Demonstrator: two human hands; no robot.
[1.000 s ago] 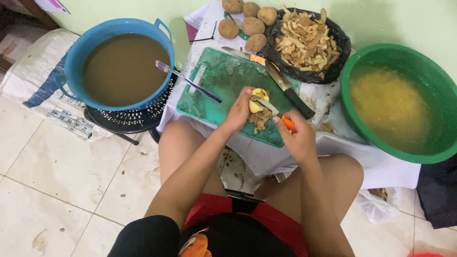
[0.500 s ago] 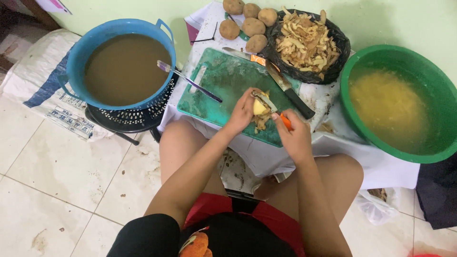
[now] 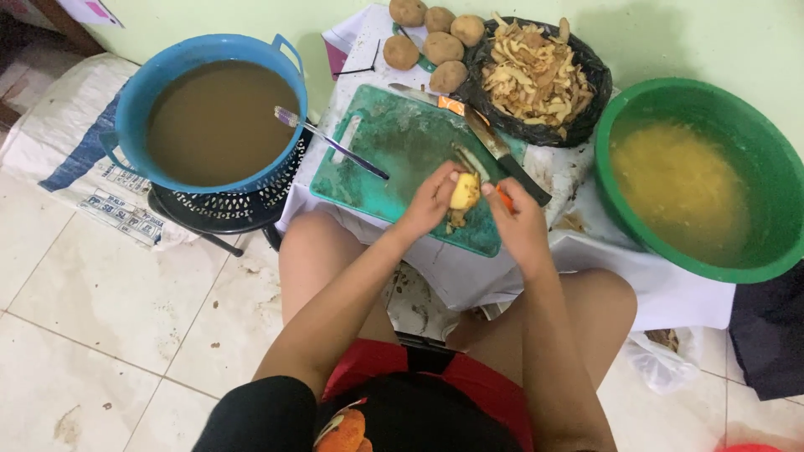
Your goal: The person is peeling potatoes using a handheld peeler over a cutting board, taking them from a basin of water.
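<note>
A half-peeled yellow potato is being held just above the near edge of the green cutting board, at the centre of the view. The left hand is gripping it from the nine o'clock side, fingers curled round its lower half. The right hand is closing from four o'clock around an orange-handled peeler, whose blade is lying along the potato's upper right flank. Judging by the bare flesh showing, peeling looks well along; the coming stroke would call for turning the potato to any skin left.

Both forearms are angling inward from six o'clock, wrists bent over the board. A small heap of peelings is lying on the board beneath the potato. At one o'clock a dark-handled knife is resting, and beyond it a black bag of peels beside unpeeled potatoes at twelve. A green basin is sitting at three o'clock, a blue tub of brown water at ten.
</note>
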